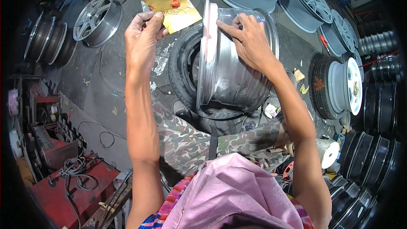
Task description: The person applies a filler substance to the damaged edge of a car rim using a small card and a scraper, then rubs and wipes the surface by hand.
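Note:
My left hand (145,32) is closed, its thumb and fingers pinching the near left corner of a gold-yellow sheet of sandpaper (184,1). A small red-orange blob sits on the sheet's printed face. A bare metal wheel rim (237,65) stands on edge before me, propped on a black tire (180,68). Along its left flange runs a whitish, pink-tinged band (210,38). My right hand (253,42) lies over the top of the rim, index finger stretched out with its tip at that band. The other fingers are partly bent, and nothing shows in them.
Grey-painted wheel rims (250,0) stand at the back and right; a bare rim (95,21) stands back left. A tire with a white rim (326,87) stands at right. Dark rims are stacked along the right edge. A red machine with cables (70,197) stands at lower left.

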Motion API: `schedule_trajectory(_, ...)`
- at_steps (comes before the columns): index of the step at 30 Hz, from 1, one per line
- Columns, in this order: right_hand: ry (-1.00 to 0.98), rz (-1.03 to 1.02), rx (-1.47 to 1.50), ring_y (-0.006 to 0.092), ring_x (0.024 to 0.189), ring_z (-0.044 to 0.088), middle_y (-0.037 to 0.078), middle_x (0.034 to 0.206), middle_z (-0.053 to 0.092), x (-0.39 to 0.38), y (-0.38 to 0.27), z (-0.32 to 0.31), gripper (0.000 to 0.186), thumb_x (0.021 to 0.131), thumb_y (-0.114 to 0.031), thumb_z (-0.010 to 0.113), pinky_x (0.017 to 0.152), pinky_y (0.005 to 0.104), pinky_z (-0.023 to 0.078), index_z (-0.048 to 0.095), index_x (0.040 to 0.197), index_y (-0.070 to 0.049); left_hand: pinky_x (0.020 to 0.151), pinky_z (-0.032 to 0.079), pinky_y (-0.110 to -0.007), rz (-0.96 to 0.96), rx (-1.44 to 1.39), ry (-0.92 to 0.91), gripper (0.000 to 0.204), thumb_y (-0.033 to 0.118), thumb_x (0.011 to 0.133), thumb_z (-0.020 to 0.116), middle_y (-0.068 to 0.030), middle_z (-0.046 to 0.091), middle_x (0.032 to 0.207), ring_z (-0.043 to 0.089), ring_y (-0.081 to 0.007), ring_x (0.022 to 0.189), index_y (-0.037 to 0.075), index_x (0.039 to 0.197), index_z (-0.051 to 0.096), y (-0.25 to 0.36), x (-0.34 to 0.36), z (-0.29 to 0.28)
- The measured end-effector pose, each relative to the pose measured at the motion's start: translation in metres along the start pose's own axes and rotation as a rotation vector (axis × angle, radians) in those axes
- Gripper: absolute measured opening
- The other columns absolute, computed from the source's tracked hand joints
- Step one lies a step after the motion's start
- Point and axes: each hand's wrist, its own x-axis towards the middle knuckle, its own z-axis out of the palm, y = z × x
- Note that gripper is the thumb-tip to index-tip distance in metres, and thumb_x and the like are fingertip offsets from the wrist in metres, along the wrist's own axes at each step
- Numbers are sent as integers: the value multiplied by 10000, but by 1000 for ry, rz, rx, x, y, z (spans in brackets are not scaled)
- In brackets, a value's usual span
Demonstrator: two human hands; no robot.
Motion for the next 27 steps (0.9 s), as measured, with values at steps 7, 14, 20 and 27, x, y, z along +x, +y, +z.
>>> schedule_trajectory(7,-53,-40,-51,260,967,468,78,1041,515,-41,-33,-11,551,859,-23,608,817,409,327,682,1363,-233,783,519,-278,-12,-1,16,211,139,977,732,-35,656,1010,622,-85,889,17,1106,618,1,-2,1)
schedule_trajectory(14,-3,-48,-95,256,974,483,76,1029,518,-29,-27,-10,569,852,-18,599,822,408,338,684,1361,-256,799,523,-284,-1,-7,-32,181,147,985,723,-31,662,998,632,-88,894,36,1093,630,1,-1,1)
schedule_trajectory(20,28,-16,-74,256,981,501,74,1027,527,4,4,0,502,884,-42,581,831,411,358,724,1307,-271,792,610,-283,25,13,0,272,151,996,701,-113,672,1034,705,-149,891,-55,1140,598,0,-1,1)
schedule_trajectory(27,-23,4,-95,259,987,508,66,1032,530,37,39,15,460,931,-97,573,843,416,371,724,1317,-297,826,522,-297,-8,-1,2,226,200,977,740,-35,681,1010,650,-92,908,51,1103,625,2,-2,-1)
